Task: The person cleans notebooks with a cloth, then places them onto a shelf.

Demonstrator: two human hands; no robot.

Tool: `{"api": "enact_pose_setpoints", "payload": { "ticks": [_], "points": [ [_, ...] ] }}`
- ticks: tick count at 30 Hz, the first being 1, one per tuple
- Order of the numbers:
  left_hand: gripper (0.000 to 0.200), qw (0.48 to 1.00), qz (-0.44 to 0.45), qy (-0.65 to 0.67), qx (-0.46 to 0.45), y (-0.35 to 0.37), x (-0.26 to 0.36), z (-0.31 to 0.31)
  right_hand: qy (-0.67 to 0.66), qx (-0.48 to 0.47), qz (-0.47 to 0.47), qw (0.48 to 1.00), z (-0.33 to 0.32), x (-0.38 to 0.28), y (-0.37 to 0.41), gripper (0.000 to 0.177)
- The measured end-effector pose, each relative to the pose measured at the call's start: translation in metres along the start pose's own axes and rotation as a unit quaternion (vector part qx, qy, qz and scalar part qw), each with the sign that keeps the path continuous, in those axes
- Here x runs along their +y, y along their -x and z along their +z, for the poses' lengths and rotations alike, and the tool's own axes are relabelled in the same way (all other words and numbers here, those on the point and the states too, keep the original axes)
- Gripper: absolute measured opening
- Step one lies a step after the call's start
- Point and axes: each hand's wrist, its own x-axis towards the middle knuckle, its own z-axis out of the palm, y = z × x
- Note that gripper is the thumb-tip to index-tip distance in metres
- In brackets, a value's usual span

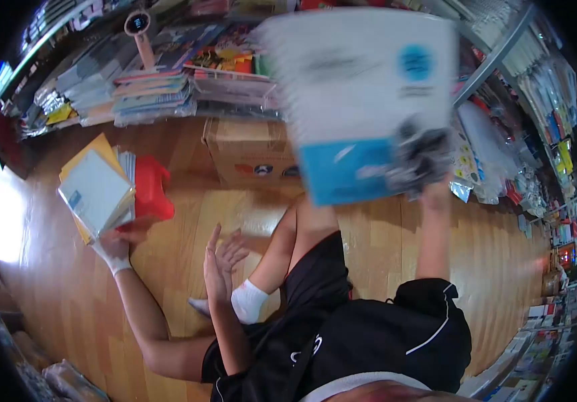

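Note:
A large spiral-bound notebook (355, 94) with a white and blue cover is held up in front of me, blurred by motion. My right hand (435, 191) grips its lower right corner, the fingers mostly hidden behind it. A dark picture and a round blue mark show on the cover. My left hand (225, 262) is raised over my crossed legs, fingers spread and holding nothing. To its left, beyond my foot, a stack of books or pads (97, 186) rests by a red plastic stool (151, 189); how it is supported is partly hidden.
A cardboard box (248, 153) stands on the wooden floor ahead. Behind it, piles of wrapped notebooks and papers (151, 94) fill a low shelf, with a handheld device with a round display (138, 25) on top. Packed shelves (543, 107) line the right side.

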Motion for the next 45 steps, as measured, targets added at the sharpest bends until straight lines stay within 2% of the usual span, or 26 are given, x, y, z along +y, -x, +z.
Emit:
{"api": "enact_pose_setpoints", "payload": {
  "ticks": [2,4,6,8,9,11,12,18,19,21,23,24,26,27,28,29,30,31,33,35,36,37,38,39,40,45],
  "points": [
    [0.063,0.998,-0.028,-0.011,0.052,0.006,-0.011,-0.017,0.027,-0.032,-0.152,0.988,-0.05,-0.03,-0.03,0.039],
    [0.061,0.996,-0.022,-0.004,0.081,0.018,-0.015,-0.028,0.04,0.123,-0.184,0.974,-0.06,-0.065,-0.058,0.052],
    [0.058,0.993,-0.023,0.005,0.114,0.029,-0.02,-0.039,0.061,0.163,-0.19,0.966,-0.04,-0.101,-0.091,0.046],
    [0.055,0.986,-0.015,0.011,0.164,0.036,-0.023,-0.051,0.051,0.115,-0.181,0.975,-0.049,-0.12,-0.133,0.041],
    [0.055,0.986,-0.012,0.015,0.165,0.037,-0.025,-0.057,0.103,0.174,-0.17,0.964,-0.049,-0.127,-0.156,0.036],
    [0.052,0.981,-0.021,0.0,0.191,0.038,-0.03,-0.07,0.145,0.133,-0.141,0.97,-0.04,-0.139,-0.195,0.028],
    [0.049,0.979,-0.022,0.002,0.204,0.037,-0.031,-0.073,0.14,0.139,-0.098,0.975,-0.044,-0.141,-0.217,0.027],
    [0.047,0.962,-0.03,0.02,0.27,0.038,-0.042,-0.087,0.244,0.205,-0.087,0.944,-0.037,-0.13,-0.302,0.034],
    [0.047,0.962,-0.026,0.019,0.272,0.039,-0.043,-0.088,0.467,0.192,-0.132,0.853,-0.03,-0.135,-0.301,0.04],
    [0.045,0.956,-0.037,0.004,0.292,0.039,-0.045,-0.09,0.662,0.169,-0.171,0.71,-0.016,-0.147,-0.295,0.046],
    [0.043,0.955,-0.038,-0.004,0.295,0.038,-0.048,-0.095,0.76,0.178,-0.117,0.613,0.004,-0.159,-0.274,0.058],
    [0.042,0.955,-0.038,-0.01,0.294,0.038,-0.05,-0.097,0.762,0.182,-0.117,0.61,0.0,-0.16,-0.271,0.058],
    [0.042,0.957,-0.038,-0.014,0.286,0.035,-0.053,-0.099,0.424,0.219,-0.224,0.85,-0.009,-0.162,-0.266,0.054],
    [0.042,0.956,-0.045,-0.012,0.289,0.034,-0.056,-0.1,0.426,0.221,-0.23,0.847,0.001,-0.168,-0.257,0.054],
    [0.042,0.954,-0.054,-0.013,0.294,0.034,-0.057,-0.101,0.16,0.168,-0.231,0.945,0.02,-0.17,-0.239,0.05],
    [0.042,0.955,-0.057,-0.015,0.291,0.034,-0.057,-0.1,-0.119,0.101,-0.21,0.965,0.028,-0.17,-0.227,0.046],
    [0.042,0.954,-0.064,-0.01,0.292,0.034,-0.057,-0.099,-0.163,0.025,-0.204,0.965,0.023,-0.168,-0.225,0.041],
    [0.041,0.953,-0.071,-0.004,0.293,0.035,-0.057,-0.098,-0.161,0.026,-0.204,0.965,0.02,-0.164,-0.225,0.041],
    [0.041,0.952,-0.074,-0.005,0.296,0.035,-0.061,-0.1,-0.07,0.034,-0.301,0.951,0.016,-0.149,-0.229,0.039],
    [0.041,0.951,-0.074,-0.006,0.301,0.034,-0.064,-0.102,0.212,0.118,-0.357,0.902,-0.023,-0.115,-0.244,0.036],
    [0.041,0.95,-0.079,-0.009,0.303,0.034,-0.065,-0.104,0.385,0.15,-0.355,0.839,-0.003,-0.107,-0.22,0.036],
    [0.041,0.948,-0.084,-0.013,0.306,0.034,-0.066,-0.105,0.484,0.047,-0.379,0.787,0.018,-0.099,-0.195,0.042],
    [0.041,0.948,-0.083,-0.015,0.306,0.033,-0.067,-0.105,0.46,-0.01,-0.437,0.773,0.027,-0.082,-0.202,0.044],
    [0.041,0.948,-0.089,-0.021,0.305,0.032,-0.067,-0.105,0.54,-0.05,-0.493,0.68,0.045,-0.082,-0.197,0.043],
    [0.042,0.948,-0.095,-0.026,0.303,0.033,-0.068,-0.106,0.582,-0.033,-0.521,0.624,0.052,-0.077,-0.198,0.044],
    [0.044,0.936,-0.079,-0.013,0.344,0.042,-0.063,-0.101,0.541,0.001,-0.505,0.672,0.045,-0.064,-0.238,0.041]
  ]
}}
